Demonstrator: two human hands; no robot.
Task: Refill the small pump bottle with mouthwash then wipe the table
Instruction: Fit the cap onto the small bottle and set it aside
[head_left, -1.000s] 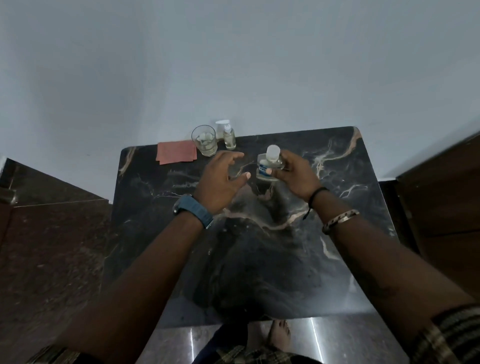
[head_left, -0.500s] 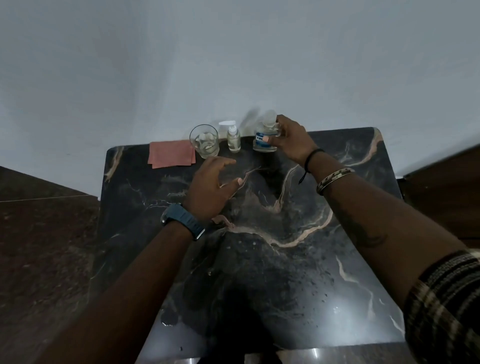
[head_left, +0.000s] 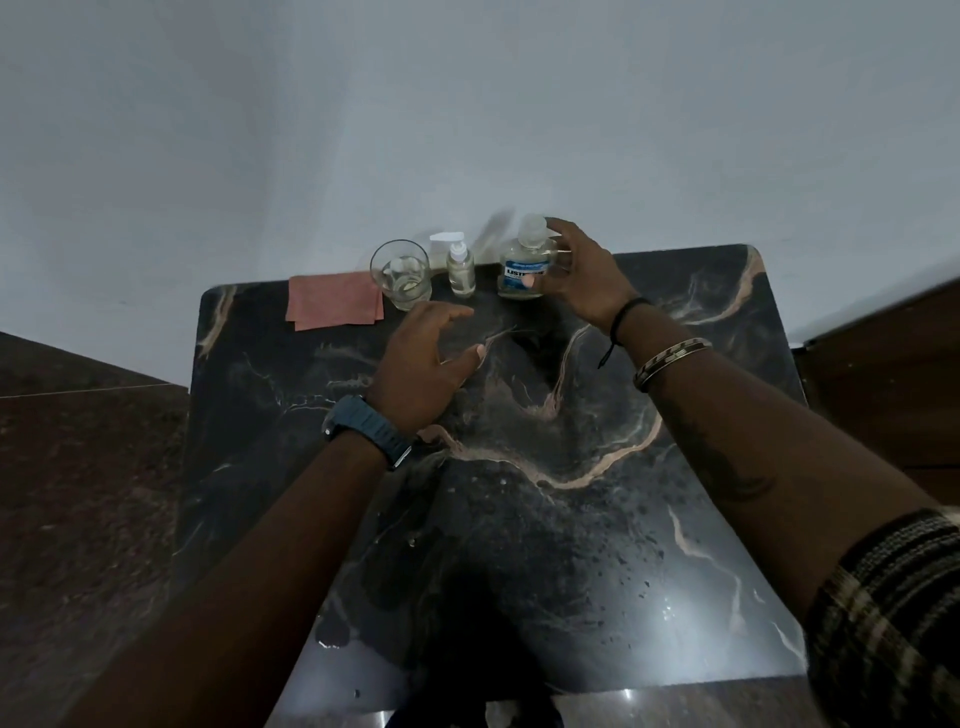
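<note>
Marble table, far edge at 12: mouthwash bottle upright, cap on, right hand fingers wrapped round it, prob. parking it clear. Small pump bottle just at its 9, beside glass. Pink cloth at 10, wipe pending. Left hand loose, empty, hovering.

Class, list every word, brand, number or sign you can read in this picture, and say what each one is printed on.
"LISTE…": dark capitals on the mouthwash bottle label; the right hand's thumb covers the rest.
Smaller print on that label: too blurred to read.
Small pump bottle, glass, pink cloth, watch: no readable text.
</note>
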